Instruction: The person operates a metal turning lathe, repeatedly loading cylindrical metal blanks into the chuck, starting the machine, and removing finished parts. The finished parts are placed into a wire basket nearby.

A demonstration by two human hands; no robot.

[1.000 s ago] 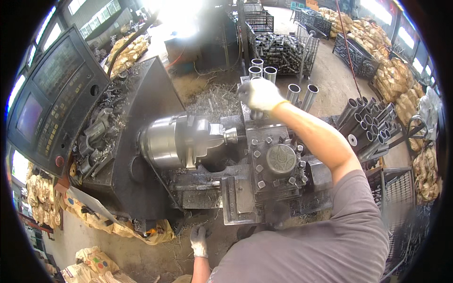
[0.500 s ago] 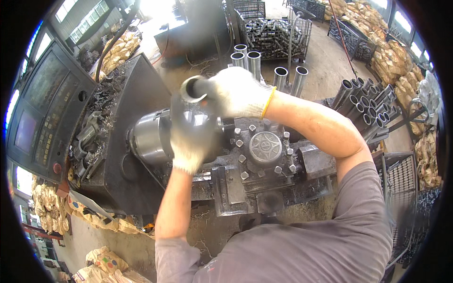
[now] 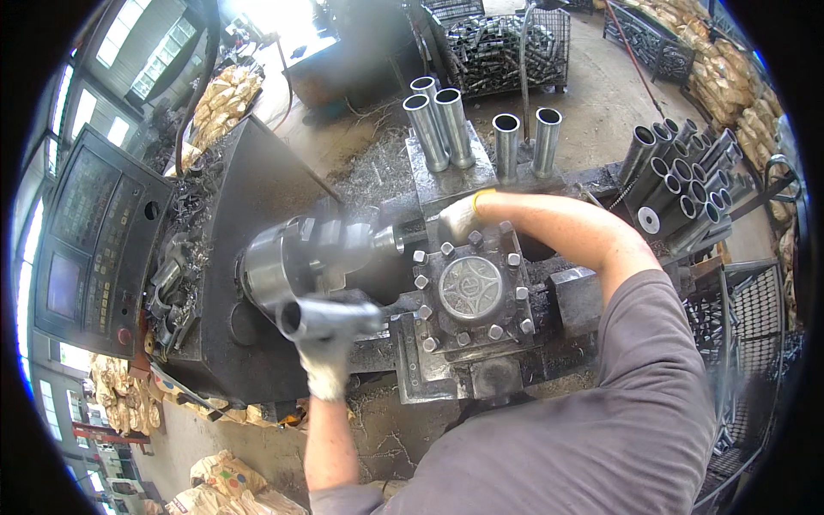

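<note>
My left hand [image 3: 326, 365], in a white glove with a dark palm, is closed around a metal tube [image 3: 330, 318]. The tube lies roughly level in front of the lathe chuck [image 3: 276, 262], its open end to the left and its other end blurred. My right hand [image 3: 463, 216], gloved with a yellow cuff edge, reaches behind the square tool post [image 3: 470, 289]. It is beside the boring bar [image 3: 418, 232] that points at the chuck; its fingers are mostly hidden. A shiny, blurred cylindrical part [image 3: 343, 245] sits at the chuck.
Several upright tubes [image 3: 506, 146] stand behind the tool post. More tubes [image 3: 678, 180] are stacked at right. A control panel [image 3: 90, 249] and a chip-covered ledge [image 3: 184, 257] are at left. Wire bins [image 3: 506, 51] filled with metal parts stand farther back.
My hands have parted from above the chuck. The left came nearer with the tube, now turned sideways; the right moved away to behind the tool post. The view has shifted slightly.
</note>
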